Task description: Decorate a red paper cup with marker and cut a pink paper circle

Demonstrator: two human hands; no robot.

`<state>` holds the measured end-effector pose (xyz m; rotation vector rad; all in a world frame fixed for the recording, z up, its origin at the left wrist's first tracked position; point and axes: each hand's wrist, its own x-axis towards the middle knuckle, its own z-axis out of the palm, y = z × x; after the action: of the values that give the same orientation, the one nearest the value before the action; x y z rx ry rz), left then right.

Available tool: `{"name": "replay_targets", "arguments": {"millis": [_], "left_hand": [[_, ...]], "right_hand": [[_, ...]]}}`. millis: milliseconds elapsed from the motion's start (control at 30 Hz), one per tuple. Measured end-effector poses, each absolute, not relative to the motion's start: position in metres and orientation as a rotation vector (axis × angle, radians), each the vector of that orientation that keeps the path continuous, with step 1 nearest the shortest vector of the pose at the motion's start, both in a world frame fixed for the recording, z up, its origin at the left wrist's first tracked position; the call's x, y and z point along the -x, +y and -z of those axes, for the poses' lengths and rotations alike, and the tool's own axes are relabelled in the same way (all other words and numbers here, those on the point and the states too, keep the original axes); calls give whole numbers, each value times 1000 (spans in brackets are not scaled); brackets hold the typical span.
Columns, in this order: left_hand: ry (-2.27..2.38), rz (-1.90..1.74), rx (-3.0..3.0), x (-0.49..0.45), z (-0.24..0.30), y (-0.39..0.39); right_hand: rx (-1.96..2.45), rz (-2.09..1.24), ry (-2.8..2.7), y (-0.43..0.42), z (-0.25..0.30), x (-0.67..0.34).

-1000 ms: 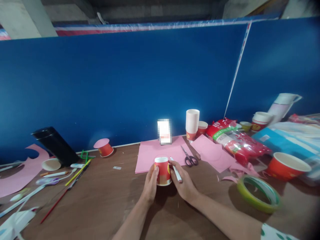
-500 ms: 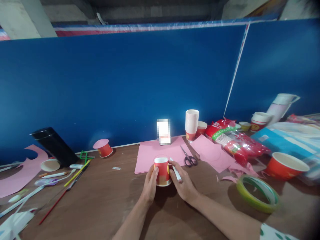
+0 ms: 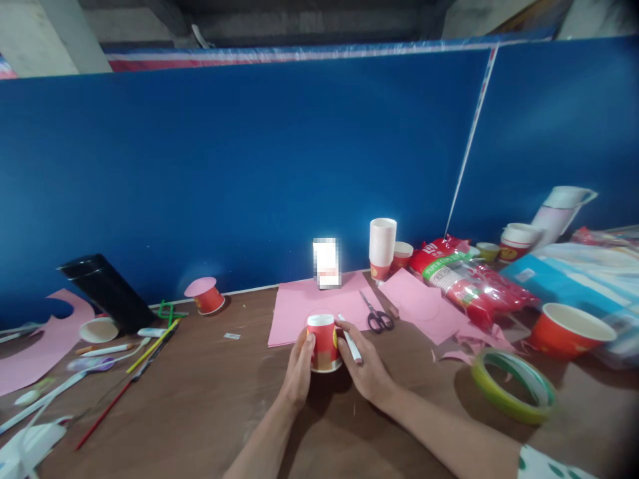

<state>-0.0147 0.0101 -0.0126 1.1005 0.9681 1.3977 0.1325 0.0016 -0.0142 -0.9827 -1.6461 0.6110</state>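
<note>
A red paper cup [image 3: 323, 342] with white edges stands bottom-up, it appears, in front of me at the middle of the table. My left hand [image 3: 298, 366] is closed against its left side, thumb toward me. From the other side my right hand [image 3: 367, 362] rests its fingers on the cup and also grips a white marker [image 3: 353, 347], whose reddish end points toward me. Just beyond the cup lie pink paper sheets [image 3: 294, 316], with a faint round outline behind the cup. Dark-handled scissors [image 3: 379, 320] lie partly on that paper, right of the cup.
Left are a black cylinder [image 3: 107, 293], a pink-topped cup [image 3: 210, 301] and several pens and brushes. Rightward stand a cup stack [image 3: 382, 249], a red cup package [image 3: 469, 279], green-yellow tape [image 3: 514, 386] and a larger paper cup [image 3: 574, 331]. A blue partition [image 3: 299, 146] rises behind.
Both hands stay on the cup, and the marker keeps its place in the right hand. The whole view has shifted very slightly; nothing else visibly differs.
</note>
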Motion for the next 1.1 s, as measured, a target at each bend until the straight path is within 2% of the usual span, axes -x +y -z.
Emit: {"name": "replay_targets", "arguments": {"millis": [667,1100], "left_hand": [[977,-1376,-1084,14,11,6],[763,-1427,-750,13,11,13]], "right_hand": [[980,-574,-1668,2,13,-133],[930,-538,-1550,-6,-4,-144]]}}
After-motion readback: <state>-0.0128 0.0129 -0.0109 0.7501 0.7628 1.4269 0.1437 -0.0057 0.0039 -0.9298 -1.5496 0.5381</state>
